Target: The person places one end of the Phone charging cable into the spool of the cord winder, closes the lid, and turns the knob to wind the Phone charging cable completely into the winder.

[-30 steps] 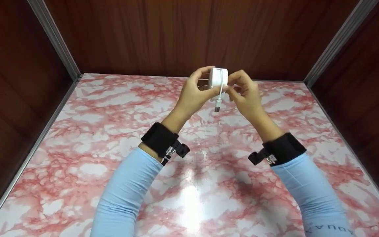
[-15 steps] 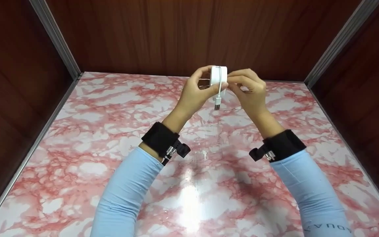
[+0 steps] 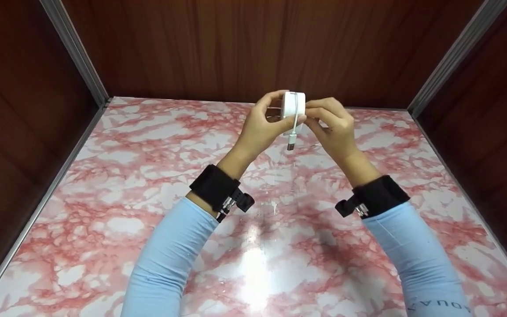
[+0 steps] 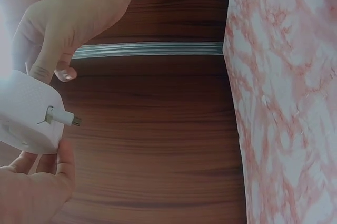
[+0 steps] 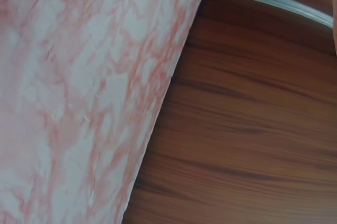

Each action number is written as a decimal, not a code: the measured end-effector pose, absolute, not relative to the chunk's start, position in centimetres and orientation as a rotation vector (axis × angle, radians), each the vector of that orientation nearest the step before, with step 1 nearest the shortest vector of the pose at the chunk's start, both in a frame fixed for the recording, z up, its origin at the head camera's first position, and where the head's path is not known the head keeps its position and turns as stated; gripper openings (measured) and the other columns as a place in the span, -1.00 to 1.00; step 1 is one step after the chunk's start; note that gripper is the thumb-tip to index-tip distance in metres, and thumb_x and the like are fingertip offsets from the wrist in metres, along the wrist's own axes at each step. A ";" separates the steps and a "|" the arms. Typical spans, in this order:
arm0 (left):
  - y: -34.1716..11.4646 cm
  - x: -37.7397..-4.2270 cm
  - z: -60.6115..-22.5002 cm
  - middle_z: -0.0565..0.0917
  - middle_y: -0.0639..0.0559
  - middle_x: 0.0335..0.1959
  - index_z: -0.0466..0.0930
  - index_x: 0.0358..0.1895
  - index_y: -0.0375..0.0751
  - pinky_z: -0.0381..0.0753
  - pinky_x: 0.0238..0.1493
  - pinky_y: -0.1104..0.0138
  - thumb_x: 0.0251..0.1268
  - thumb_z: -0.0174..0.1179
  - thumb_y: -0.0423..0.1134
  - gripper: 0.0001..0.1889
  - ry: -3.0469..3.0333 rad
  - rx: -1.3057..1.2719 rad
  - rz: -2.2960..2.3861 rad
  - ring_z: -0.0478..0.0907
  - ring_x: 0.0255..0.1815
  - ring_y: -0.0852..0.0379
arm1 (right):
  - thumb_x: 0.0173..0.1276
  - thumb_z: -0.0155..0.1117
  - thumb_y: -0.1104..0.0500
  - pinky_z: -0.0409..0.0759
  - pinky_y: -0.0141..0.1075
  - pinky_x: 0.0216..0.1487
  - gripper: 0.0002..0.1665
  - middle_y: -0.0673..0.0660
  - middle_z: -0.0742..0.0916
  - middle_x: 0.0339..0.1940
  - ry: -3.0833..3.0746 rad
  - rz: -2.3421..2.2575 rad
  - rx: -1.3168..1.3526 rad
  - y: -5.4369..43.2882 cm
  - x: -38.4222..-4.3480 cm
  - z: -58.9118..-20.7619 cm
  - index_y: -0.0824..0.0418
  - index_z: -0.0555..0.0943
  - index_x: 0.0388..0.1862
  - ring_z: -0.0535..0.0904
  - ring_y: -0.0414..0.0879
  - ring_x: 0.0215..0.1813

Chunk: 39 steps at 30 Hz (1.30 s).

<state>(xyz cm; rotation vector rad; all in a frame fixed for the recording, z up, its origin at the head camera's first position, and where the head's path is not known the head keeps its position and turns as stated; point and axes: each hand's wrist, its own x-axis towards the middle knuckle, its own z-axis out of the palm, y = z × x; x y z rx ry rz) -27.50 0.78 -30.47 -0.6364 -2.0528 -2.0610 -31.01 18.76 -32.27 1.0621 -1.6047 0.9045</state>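
Observation:
A white charger-like box (image 3: 289, 105), with a white cable (image 3: 296, 105) running down its near face, is held up over the far part of the table. The cable's end carries a USB plug (image 3: 291, 141) with a metal tip that hangs downward. My left hand (image 3: 258, 125) grips the box from the left, thumb across its front. My right hand (image 3: 335, 125) has bent fingers, with thumb and fingertips pinching at the box's right side; the exact spot is hidden. In the left wrist view, a small connector (image 4: 62, 117) sticks out of the box between both hands.
The table (image 3: 148, 193) has a red and white marble pattern. Dark wood panels (image 3: 236, 48) stand at the back and both sides, with metal strips (image 3: 75, 53) at the corners. A black wrist strap with a small camera (image 3: 216, 185) sits on each arm.
My right hand has shifted slightly right and its fingers have straightened somewhat at the box's side. The box rose a little, then sank back, still in my left hand.

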 end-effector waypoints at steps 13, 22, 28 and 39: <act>0.7 -27.9 -30.8 0.53 -0.16 0.08 0.38 0.30 -0.27 0.53 0.15 0.35 0.13 0.38 -0.22 -0.35 -2.087 -0.638 -2.036 0.49 0.10 0.04 | 0.16 0.38 0.36 0.42 -0.53 -0.62 -0.86 0.01 0.62 -0.54 -1.934 1.326 1.049 19.4 -30.4 -31.2 0.46 0.62 -0.39 0.44 -0.31 -0.58; 0.5 -27.9 -30.7 0.54 -0.17 0.06 0.38 0.29 -0.28 0.54 0.11 0.40 0.15 0.38 -0.20 -0.36 -2.107 -0.640 -2.029 0.50 0.10 0.02 | 0.20 0.35 0.32 0.34 -0.53 -0.70 -0.79 -0.09 0.55 -0.62 -1.964 1.387 1.065 19.4 -30.6 -31.2 0.50 0.56 -0.37 0.35 -0.37 -0.68; 0.4 -27.9 -30.7 0.52 -0.18 0.09 0.37 0.30 -0.26 0.53 0.14 0.39 0.16 0.37 -0.22 -0.36 -2.075 -0.631 -2.054 0.50 0.11 0.05 | 0.28 0.24 0.44 0.40 -0.46 -0.65 -0.85 0.00 0.60 -0.44 -1.904 1.594 1.053 19.4 -30.5 -31.6 0.58 0.52 -0.26 0.42 -0.23 -0.59; 0.5 -27.9 -30.8 0.54 -0.17 0.08 0.39 0.30 -0.27 0.54 0.12 0.39 0.12 0.39 -0.25 -0.35 -2.053 -0.623 -2.050 0.51 0.09 0.05 | 0.29 0.22 0.48 0.43 -0.47 -0.64 -0.88 0.01 0.64 -0.49 -1.908 1.583 1.041 19.6 -30.5 -31.8 0.56 0.53 -0.22 0.49 -0.25 -0.56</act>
